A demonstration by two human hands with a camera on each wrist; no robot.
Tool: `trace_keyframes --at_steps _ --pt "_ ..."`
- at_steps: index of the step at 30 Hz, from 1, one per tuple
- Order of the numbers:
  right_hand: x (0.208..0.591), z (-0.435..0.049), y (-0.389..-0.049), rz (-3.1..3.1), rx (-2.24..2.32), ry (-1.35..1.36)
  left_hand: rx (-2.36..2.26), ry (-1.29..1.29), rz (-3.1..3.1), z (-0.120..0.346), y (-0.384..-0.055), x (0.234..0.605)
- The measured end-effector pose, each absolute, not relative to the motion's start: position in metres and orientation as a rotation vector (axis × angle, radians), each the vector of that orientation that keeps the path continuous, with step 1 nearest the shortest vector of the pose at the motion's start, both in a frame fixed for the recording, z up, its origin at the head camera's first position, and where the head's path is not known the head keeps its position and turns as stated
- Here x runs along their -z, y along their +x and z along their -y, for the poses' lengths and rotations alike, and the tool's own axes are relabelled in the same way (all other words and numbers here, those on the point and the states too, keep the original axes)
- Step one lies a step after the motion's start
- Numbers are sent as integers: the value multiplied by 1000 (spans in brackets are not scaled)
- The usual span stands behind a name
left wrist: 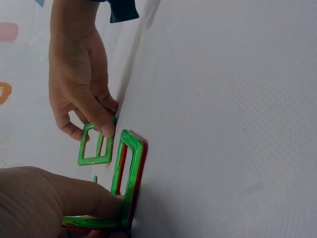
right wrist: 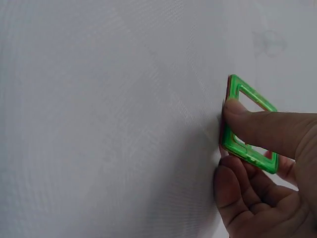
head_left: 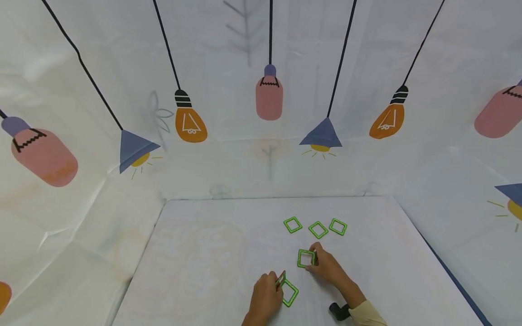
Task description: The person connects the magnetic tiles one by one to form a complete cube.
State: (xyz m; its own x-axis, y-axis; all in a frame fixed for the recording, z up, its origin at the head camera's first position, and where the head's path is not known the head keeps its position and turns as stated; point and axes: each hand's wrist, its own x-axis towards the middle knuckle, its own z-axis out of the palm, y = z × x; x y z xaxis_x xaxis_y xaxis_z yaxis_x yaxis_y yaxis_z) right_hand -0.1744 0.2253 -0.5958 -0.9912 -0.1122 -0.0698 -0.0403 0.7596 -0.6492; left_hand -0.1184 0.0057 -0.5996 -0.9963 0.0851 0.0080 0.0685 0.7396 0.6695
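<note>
My left hand pinches a square green magnetic tile that stands on edge, its face edged in red. Beside it and meeting it at a corner, a second green tile lies close to the white table, right of my left fingers. My right hand holds another open-centred green tile by its right side, a little farther forward. In the right wrist view the thumb presses across that tile's frame, which is tilted up from the table, with the other fingers behind and below it.
Three more green square tiles lie farther back: one at left, one in the middle and one at right. A black device sits at my right wrist. Behind the white table hangs a sheet printed with lamps.
</note>
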Motion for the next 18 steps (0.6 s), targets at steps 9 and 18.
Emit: trace_keyframes --at_steps 9,18 --pt "598 -229 -171 -2937 988 -357 -1114 129 -2918 -6 -118 598" --pt "599 -226 -169 -2953 991 -285 -1103 111 -2927 -6 -117 598"
